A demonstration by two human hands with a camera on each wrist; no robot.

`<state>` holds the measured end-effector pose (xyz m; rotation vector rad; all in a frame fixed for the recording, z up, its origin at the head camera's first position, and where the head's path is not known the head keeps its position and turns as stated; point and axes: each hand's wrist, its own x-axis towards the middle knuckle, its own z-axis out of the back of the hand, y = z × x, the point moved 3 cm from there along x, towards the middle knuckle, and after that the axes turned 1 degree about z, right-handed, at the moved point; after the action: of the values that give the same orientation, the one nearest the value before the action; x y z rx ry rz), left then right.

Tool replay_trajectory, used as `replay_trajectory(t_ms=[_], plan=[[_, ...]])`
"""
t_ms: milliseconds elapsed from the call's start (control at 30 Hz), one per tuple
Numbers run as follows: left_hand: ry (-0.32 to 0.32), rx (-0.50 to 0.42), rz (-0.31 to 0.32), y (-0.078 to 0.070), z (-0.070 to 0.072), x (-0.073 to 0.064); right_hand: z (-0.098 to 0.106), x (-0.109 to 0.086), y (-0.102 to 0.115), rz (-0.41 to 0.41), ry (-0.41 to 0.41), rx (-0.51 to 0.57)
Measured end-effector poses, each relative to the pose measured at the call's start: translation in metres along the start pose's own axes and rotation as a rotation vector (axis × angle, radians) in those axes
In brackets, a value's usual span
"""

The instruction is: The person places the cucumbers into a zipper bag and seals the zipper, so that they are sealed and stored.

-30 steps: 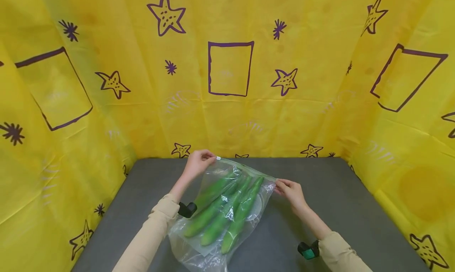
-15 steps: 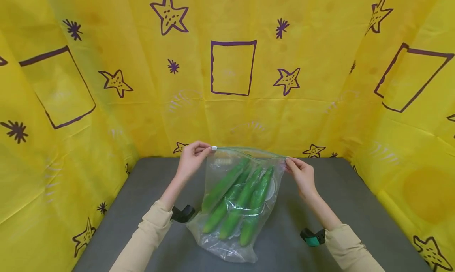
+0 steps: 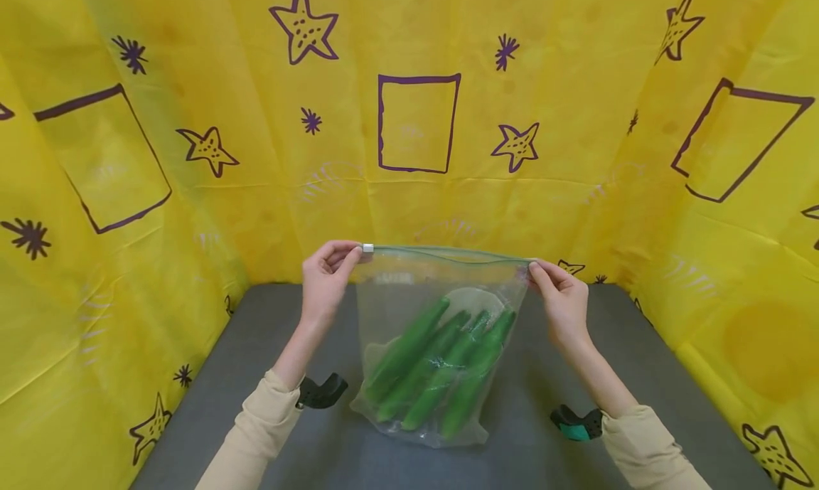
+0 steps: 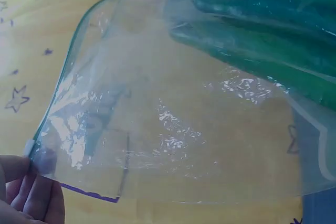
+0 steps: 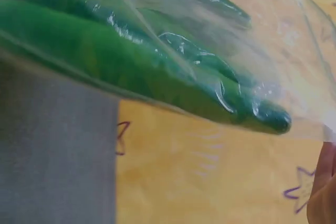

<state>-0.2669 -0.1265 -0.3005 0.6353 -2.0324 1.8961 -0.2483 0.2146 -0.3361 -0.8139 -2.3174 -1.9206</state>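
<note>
A clear zip bag (image 3: 384,312) with a green seal hangs upright between my hands in the head view, its top edge stretched wide. Inside lie several long green vegetables (image 3: 409,351), which look like cucumbers, slanting side by side. A pale rounded shape (image 3: 476,299) shows behind their tips; I cannot tell what it is. My left hand (image 3: 325,280) pinches the top left corner, right at the white slider (image 3: 367,248). At the opposite corner, my right hand (image 3: 566,301) pinches the bag between thumb and fingers. Whether the bag's bottom touches the table is unclear.
The dark grey table (image 3: 256,333) lies beneath the bag. Yellow cloth (image 3: 416,212) with drawn stars and frames encloses its back and sides. A black wrist mount (image 3: 323,390) sits on the left wrist, and a black and green mount (image 3: 576,422) on the right.
Both hands have risen and moved apart, still pinching the corners. The bag has swung from a slant to upright, its top edge pulled straighter, and the green vegetables have moved right with it.
</note>
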Motion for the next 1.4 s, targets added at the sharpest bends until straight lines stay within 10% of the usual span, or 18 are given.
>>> replay_trajectory(t_ms=[233, 767, 1133, 1233, 1400], plan=[[-0.064, -0.034, -0.022, -0.01, 0.006, -0.013, -0.004, -0.016, 0.022, 0.227, 0.023, 0.093], [0.036, -0.073, -0.093, -0.021, 0.003, -0.042, 0.005, -0.04, 0.02, 0.532, -0.162, 0.233], [0.11, -0.051, -0.225, -0.023, -0.001, -0.051, -0.024, -0.05, 0.06, 0.876, -0.435, 0.134], [0.161, -0.078, -0.298, -0.025, -0.006, -0.051, -0.048, -0.054, 0.074, 1.014, -0.266, 0.007], [0.226, -0.102, -0.373, -0.028, -0.022, -0.054, -0.091, -0.065, 0.078, 1.068, 0.342, -0.261]])
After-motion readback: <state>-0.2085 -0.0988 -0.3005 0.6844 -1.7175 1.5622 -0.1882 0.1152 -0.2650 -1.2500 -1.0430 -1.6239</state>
